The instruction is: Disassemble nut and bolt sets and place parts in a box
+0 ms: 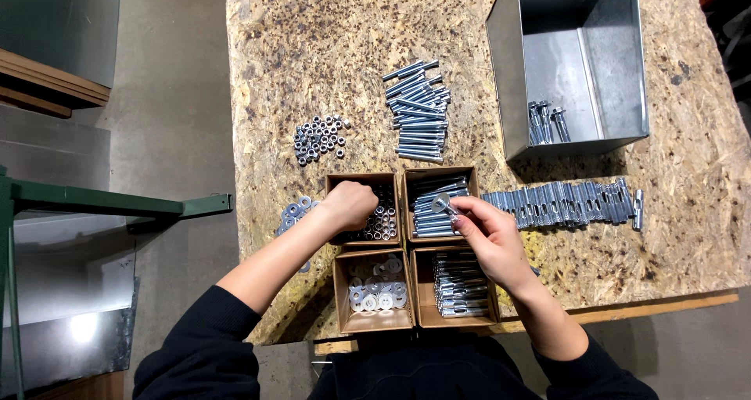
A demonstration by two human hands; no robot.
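Four open cardboard boxes are set two by two near the front edge of the worktop (pixel 328 24). The left hand (pixel 350 204) is lowered, fingers curled together, into the box of nuts (pixel 382 221); whether anything is pinched cannot be told. The right hand (pixel 489 232) is closed on a bolt (pixel 443 204) over the box of bolts (pixel 435 212); the bolt's long axis runs roughly left to right, its free end pointing left. Bare board is left behind the boxes, between a pile of nuts (pixel 318 138), a heap of bolts (pixel 418 112) and a metal bin (pixel 575 63). A row of sleeves (pixel 567 203) is laid to the right.
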